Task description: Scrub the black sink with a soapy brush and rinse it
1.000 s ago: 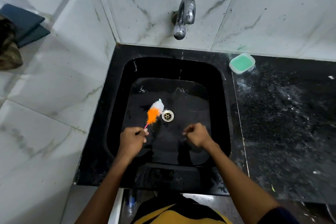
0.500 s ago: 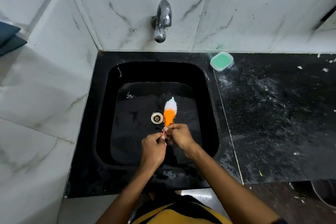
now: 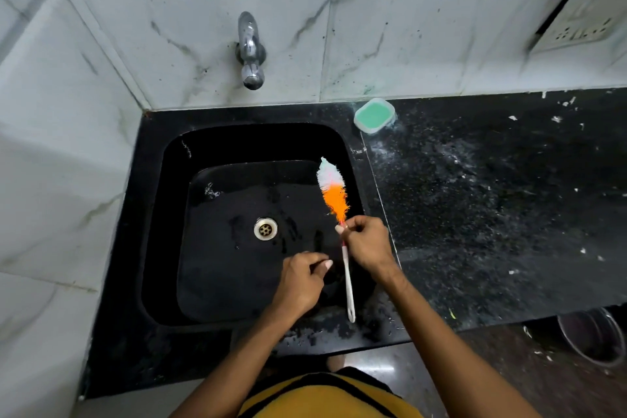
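Observation:
A black sink (image 3: 159, 214) is set in a black counter, with a metal drain (image 3: 265, 229) in its wet floor. My right hand (image 3: 368, 244) grips the brush (image 3: 334, 195) near the base of its orange and white bristles, over the sink's right side. The bristles point away from me and the white handle trails back over the front rim. My left hand (image 3: 300, 282) hovers over the basin near the handle, fingers loosely curled, holding nothing.
A chrome tap (image 3: 250, 51) juts from the tiled wall above the sink; no water runs. A small tub of green soap (image 3: 374, 115) sits on the speckled counter (image 3: 492, 207) behind the sink's right corner. A wall socket is at top right, a bucket (image 3: 592, 338) below the counter.
The brush has passed from my left hand to my right hand and moved from near the drain to the sink's right side. My left hand has let go and drawn back.

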Tool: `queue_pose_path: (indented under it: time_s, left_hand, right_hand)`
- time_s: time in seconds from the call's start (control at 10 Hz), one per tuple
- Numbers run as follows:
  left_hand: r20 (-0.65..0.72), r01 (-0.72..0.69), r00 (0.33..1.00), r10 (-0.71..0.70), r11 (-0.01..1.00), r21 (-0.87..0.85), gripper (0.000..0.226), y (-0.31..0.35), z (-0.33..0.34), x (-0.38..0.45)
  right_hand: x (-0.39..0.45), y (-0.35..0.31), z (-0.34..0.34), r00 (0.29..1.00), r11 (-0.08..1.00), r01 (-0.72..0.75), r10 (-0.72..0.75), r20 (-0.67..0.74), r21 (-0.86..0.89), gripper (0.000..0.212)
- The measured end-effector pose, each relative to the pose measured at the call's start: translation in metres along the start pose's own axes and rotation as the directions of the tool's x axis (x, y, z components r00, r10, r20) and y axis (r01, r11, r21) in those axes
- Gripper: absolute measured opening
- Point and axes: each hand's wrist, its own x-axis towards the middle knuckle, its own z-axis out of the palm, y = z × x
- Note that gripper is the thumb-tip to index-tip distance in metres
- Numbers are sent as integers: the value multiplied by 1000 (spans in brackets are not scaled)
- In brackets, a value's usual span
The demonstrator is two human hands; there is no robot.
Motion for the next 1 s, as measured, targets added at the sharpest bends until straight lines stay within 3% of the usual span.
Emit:
queue_pose_path:
  time_s: [0.3, 0.4, 0.6, 1.0]
  left_hand:
    - [84, 132, 987, -137, 989, 65, 60, 13, 33, 10]
    - [123, 141, 981, -151, 986, 84, 61, 19, 45, 12]
    - [171, 141, 972, -159, 983, 115, 60, 28, 69, 12]
    - [105, 166, 978, -181, 977, 136, 54, 31, 84, 11]
  right_hand:
    - [45, 17, -92, 962, 896, 20, -138, -237, -443, 12]
    - [61, 25, -93, 967, 826, -5, -140, -212, -564, 9]
    - [75, 33, -80, 965, 798, 18, -171, -197, -602, 9]
    - [76, 44, -82, 959, 846, 51, -189, -210, -530, 28]
